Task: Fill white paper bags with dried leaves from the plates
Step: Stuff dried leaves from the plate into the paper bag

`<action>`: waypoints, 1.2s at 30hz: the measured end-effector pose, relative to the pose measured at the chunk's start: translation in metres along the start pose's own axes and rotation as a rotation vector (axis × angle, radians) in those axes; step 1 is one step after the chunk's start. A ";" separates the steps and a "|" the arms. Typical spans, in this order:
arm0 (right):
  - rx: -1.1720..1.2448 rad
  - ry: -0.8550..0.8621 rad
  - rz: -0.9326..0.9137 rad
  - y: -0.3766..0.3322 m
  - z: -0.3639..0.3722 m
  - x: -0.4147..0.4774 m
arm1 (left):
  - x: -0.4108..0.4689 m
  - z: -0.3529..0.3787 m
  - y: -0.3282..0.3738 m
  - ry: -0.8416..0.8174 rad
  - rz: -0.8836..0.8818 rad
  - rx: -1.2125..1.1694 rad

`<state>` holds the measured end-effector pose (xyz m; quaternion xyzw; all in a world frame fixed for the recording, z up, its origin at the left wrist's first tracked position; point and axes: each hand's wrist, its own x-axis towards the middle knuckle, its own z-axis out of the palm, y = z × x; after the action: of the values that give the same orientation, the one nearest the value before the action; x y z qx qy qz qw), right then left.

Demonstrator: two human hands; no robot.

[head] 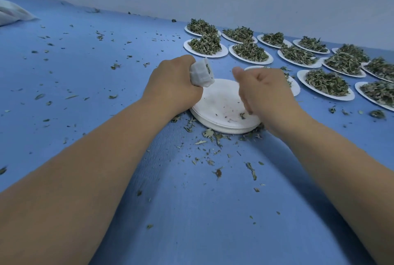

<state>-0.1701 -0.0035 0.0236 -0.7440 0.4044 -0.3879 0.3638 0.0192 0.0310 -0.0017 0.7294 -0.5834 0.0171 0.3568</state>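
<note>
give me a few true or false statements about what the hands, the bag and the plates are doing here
1. The left hand grips a small white paper bag. True.
2. The stack of plates under the hands is heaped with leaves. False: its top plate holds only a few crumbs.
3. Plates of dried leaves sit in rows on the far right of the blue table. True.
4. The right hand is holding a spoon. False: no tool shows; the hand is loosely curled and blurred above the stack.
5. The table is clean. False: loose leaf bits lie scattered over it.
</note>
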 end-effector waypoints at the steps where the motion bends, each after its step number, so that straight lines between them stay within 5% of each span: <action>1: 0.162 0.040 0.126 -0.008 -0.001 0.008 | 0.000 -0.001 0.001 0.012 0.009 0.007; 5: 0.923 0.104 0.349 -0.031 0.009 0.036 | -0.003 -0.004 0.007 0.049 0.044 -0.039; 9: 1.221 0.230 0.331 -0.048 0.033 0.051 | -0.005 -0.003 0.011 0.077 0.065 -0.078; 20: 0.805 0.237 0.179 -0.051 0.059 0.041 | -0.003 -0.002 0.015 0.102 0.028 -0.110; 31: 0.010 0.117 0.015 -0.038 0.053 0.035 | -0.003 -0.006 0.019 0.073 0.035 -0.107; 36: -0.065 0.085 -0.145 -0.029 0.048 0.035 | -0.003 -0.004 0.018 0.047 0.049 -0.085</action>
<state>-0.1060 -0.0118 0.0377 -0.7657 0.3770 -0.4312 0.2928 0.0046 0.0349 0.0088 0.6986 -0.5927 0.0182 0.4004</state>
